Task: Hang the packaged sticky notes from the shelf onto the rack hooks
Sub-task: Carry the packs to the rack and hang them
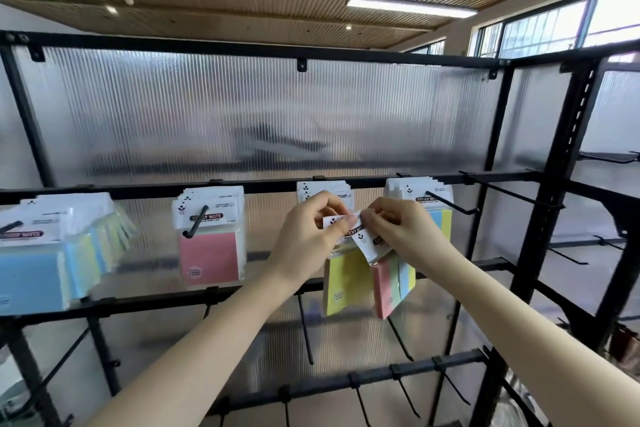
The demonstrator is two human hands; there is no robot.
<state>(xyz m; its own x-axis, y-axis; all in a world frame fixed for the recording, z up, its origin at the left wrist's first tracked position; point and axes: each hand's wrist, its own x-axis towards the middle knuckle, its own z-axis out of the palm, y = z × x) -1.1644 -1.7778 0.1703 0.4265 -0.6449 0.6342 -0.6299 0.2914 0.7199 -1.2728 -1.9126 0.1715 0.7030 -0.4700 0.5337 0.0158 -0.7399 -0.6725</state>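
Both hands are raised to the black rack's upper hook rail [270,186]. My left hand [308,236] pinches the white header card of a yellow sticky-note pack [343,284]. My right hand [398,232] pinches the header of a second pack with pink, blue and yellow strips [393,282], tilted and overlapping the yellow one. Both packs hang below my fingers, in front of the third hook's stack [325,192]. Whether either header sits on a hook is hidden by my hands.
Hanging packs: blue ones [38,253] at far left, pink ones [209,236] left of centre, multicolour ones [431,208] behind my right hand. Bare black hooks [505,194] jut out at right and along the lower rails [408,374]. A ribbed translucent panel [242,114] backs the rack.
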